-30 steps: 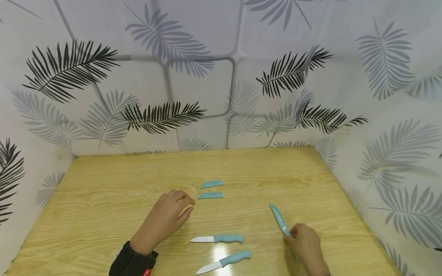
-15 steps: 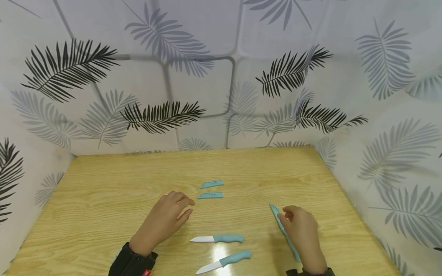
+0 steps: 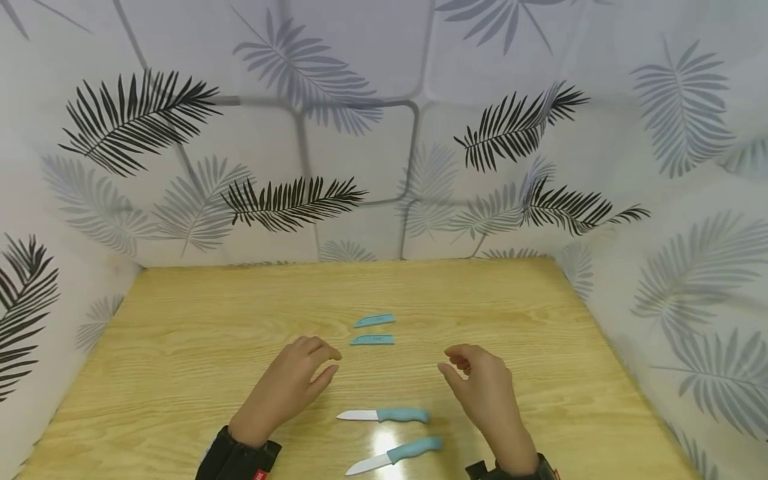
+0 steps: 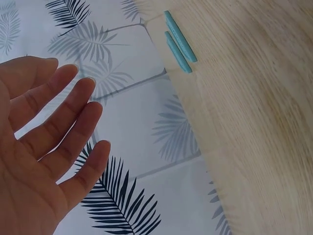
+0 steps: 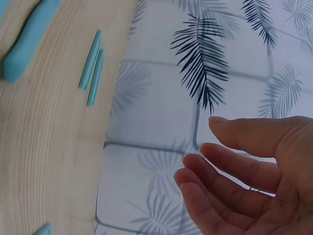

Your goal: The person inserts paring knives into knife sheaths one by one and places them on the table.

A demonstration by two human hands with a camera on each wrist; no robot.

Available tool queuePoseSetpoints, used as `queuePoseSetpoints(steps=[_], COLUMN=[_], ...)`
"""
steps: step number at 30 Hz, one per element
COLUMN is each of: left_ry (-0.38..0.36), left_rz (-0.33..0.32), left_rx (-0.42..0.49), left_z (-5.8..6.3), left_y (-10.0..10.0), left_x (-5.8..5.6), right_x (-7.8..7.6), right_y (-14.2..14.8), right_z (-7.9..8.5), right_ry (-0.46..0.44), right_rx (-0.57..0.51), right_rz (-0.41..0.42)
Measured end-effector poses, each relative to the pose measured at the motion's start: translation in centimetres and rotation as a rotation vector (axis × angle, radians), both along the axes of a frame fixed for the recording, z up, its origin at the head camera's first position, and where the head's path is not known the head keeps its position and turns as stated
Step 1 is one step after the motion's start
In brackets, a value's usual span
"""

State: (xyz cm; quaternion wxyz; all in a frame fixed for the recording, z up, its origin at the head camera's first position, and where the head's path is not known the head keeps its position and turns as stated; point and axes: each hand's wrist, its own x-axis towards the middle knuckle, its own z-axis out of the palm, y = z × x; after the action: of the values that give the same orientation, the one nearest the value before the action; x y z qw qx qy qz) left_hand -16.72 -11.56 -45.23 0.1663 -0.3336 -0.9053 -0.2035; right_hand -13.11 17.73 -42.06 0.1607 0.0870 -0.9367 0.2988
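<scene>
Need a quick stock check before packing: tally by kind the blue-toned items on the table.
Unsheathed knives: 2
Loose sheaths: 2
Partly seen item, only its tip at the right wrist view's lower edge: 1
Total: 5

sheath lettering (image 3: 373, 340): too small to read;
knife handle (image 5: 32, 36): cut off, right wrist view;
teal tip (image 5: 44, 229): cut off there too
</scene>
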Motion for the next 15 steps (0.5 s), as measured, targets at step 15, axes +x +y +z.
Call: queuePoseSetpoints(steps=[15], left_ry=[-0.039], left_rz=[0.041], left_rx=[0.016], left_z=[-0.4], left_y=[-0.3], left_x=[0.4], right_x=[-0.3], right_y=[-3.2], right_z=[-1.2], right_ry=[-0.053], right_rx=[0.01], right_rz=[0.208])
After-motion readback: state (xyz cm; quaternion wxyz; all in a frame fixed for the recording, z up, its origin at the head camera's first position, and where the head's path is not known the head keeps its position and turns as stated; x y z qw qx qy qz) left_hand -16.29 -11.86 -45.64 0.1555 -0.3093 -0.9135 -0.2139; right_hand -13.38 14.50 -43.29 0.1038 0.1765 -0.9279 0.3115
